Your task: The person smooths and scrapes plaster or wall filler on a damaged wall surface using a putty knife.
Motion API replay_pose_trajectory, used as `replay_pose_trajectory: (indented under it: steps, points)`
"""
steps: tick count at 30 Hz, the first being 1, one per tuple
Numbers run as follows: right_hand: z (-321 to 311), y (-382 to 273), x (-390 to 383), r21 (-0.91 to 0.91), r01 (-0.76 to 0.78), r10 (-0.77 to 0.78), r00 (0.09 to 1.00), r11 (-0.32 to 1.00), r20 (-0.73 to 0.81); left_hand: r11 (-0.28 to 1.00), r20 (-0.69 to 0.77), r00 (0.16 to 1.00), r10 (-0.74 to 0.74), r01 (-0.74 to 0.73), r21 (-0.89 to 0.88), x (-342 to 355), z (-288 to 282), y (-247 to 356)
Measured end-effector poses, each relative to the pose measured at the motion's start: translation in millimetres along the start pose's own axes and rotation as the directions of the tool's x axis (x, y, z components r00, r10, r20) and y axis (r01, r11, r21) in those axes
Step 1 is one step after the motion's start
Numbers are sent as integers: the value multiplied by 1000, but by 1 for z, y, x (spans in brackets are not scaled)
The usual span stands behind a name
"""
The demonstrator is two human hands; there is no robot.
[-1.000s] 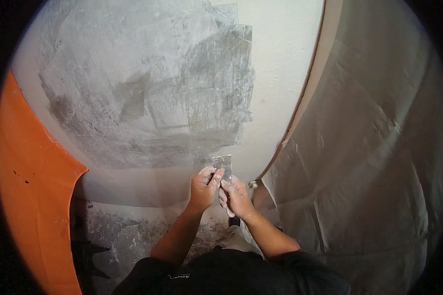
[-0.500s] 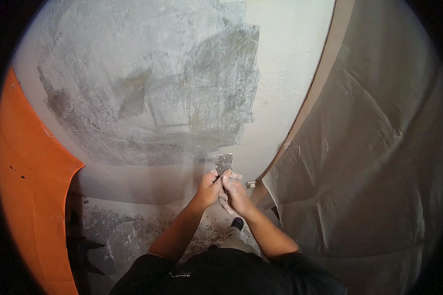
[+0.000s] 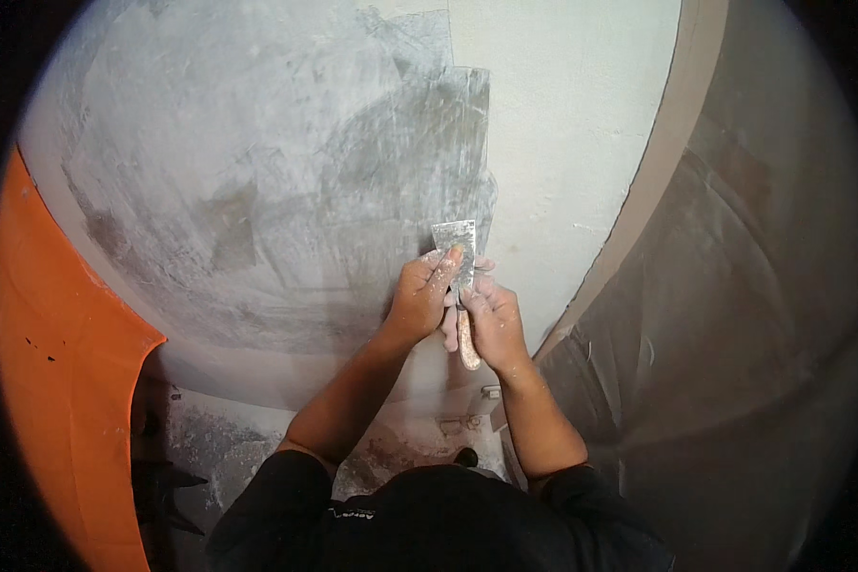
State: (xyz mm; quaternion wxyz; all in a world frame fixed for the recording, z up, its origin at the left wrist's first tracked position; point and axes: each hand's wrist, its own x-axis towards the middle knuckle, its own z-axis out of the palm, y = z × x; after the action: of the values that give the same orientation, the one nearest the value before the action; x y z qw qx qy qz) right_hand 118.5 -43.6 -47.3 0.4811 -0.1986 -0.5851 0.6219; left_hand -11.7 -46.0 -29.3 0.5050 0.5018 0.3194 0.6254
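Observation:
A putty knife (image 3: 466, 272) is held between my two hands, its flat metal blade up and its worn, pale-smeared handle hanging down. My left hand (image 3: 421, 294) is closed on the blade, thumb laid flat over its face and fingers behind. At the lower part of the blade, near the neck, my right hand (image 3: 495, 319) grips it, thumb in front. White residue coats my fingers and streaks the blade. Behind the knife is a wall (image 3: 543, 143) bearing a broad grey, streaky smeared patch (image 3: 286, 181); the blade appears in front of the patch's right edge.
On the left hangs an orange sheet (image 3: 67, 353). A grey-brown creased sheet (image 3: 725, 353) covers the right side, beside a light vertical border strip (image 3: 677, 124). Below lies a stained, dusty floor (image 3: 224, 448). Part of a dark shoe (image 3: 465, 457) shows near my shirt.
Both hands have risen with the putty knife, higher against the wall. My left thumb now lies on the blade, and the handle has come into sight. The view has shifted slightly.

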Motion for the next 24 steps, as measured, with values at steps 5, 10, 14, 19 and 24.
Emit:
replay_pose_trajectory:
  steps: [5,10,14,19,24]
  points:
    - [-10,-19,44,-104,41,-40,999,994,11,998,-13,998,61,-62,-12,37,4,11]
    - [-18,-16,59,-195,172,-182,983,966,-34,987,-60,989,133,-127,103,51,16,21]
    - [-22,-12,67,-236,213,-223,975,948,-14,948,-73,967,244,-222,227,55,13,19]
    - [-13,-28,67,-120,94,-102,993,988,-64,952,-44,973,226,-211,222,62,6,17]
    - [-11,-38,75,-27,86,-88,993,996,-74,974,-103,974,201,-188,124,67,19,33]
